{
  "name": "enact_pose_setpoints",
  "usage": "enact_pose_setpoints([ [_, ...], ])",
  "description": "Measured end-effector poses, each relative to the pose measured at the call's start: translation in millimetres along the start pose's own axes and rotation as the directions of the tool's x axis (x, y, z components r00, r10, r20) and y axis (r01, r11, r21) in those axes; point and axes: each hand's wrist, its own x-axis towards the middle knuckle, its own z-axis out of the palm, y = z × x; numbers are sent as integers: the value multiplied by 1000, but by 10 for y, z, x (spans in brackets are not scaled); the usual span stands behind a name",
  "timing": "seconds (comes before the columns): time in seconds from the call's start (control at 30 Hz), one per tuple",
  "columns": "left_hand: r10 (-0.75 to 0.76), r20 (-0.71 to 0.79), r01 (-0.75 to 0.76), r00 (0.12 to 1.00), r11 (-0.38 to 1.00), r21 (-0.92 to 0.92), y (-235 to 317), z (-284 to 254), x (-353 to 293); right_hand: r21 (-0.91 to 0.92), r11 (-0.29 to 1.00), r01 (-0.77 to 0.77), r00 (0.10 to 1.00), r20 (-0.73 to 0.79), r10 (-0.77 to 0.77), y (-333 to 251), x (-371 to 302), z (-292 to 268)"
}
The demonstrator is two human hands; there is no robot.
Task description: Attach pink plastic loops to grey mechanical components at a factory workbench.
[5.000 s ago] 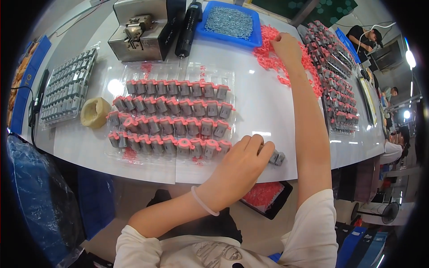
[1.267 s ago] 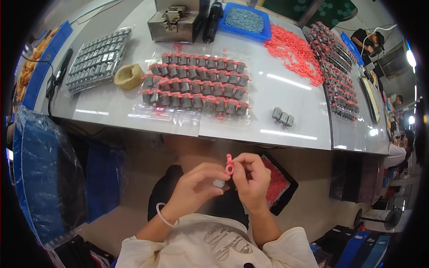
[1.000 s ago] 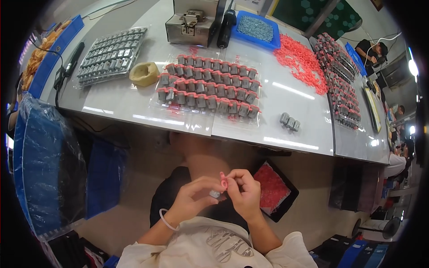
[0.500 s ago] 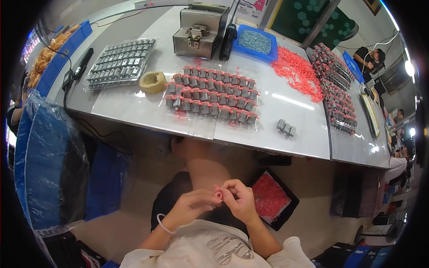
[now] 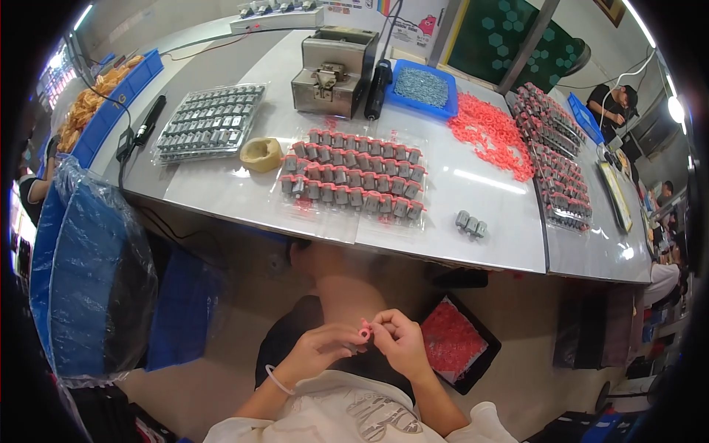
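Above my lap, my left hand [image 5: 323, 350] pinches a small pink plastic ring part [image 5: 364, 334] with a round hole and a short tab. My right hand [image 5: 399, 344] meets it from the other side, thumb and forefinger closed at the part's edge. Whether anything else sits between the fingertips is too small to make out. On the table in front lies a clear plastic tray [image 5: 294, 201] with rows of small grey motor-like cylinders [image 5: 356, 179], each fitted with a pink piece. Three or so bare grey cylinders [image 5: 470, 224] lie to its right.
Loose pink rings [image 5: 491, 136] lie in a heap beside a blue tray of small screws [image 5: 421, 87]. A metal box-shaped fixture [image 5: 336, 72], black electric screwdriver [image 5: 379, 88], tape roll [image 5: 261, 154] and tray of grey parts [image 5: 210, 120] stand behind. Below is a black bin [image 5: 484, 362].
The view has shifted a little, so the table sits slightly lower in the picture. Both hands stay together at the pink ring part, with only slight finger movement.
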Motion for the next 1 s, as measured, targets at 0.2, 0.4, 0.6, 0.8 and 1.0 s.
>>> enact_pose_setpoints([
  [0.2, -20, 10, 21, 1000, 999, -50, -26, -6, 0, -64, 997, 40, 999, -28, -42, 93, -32, 9],
  [0.4, -30, 20, 31, 999, 997, -71, -81, -61, -49, 46, 995, -88, 967, 243, 74, 189, 8, -140],
  [0.6, -40, 45, 46, 998, 987, -156, -145, -61, -93, 215, 937, -276, 920, 342, 193, 305, 93, -165],
  [0.8, -61, 11, 62, 998, 990, -129, -186, -99, -132, -205, 979, 2, 989, 142, 28, 194, 46, 27],
  [1.0, 3, -9, -2, 1000, 994, 109, -203, -162, -105, -288, 951, 109, 994, 29, -105, 179, 36, 151],
])
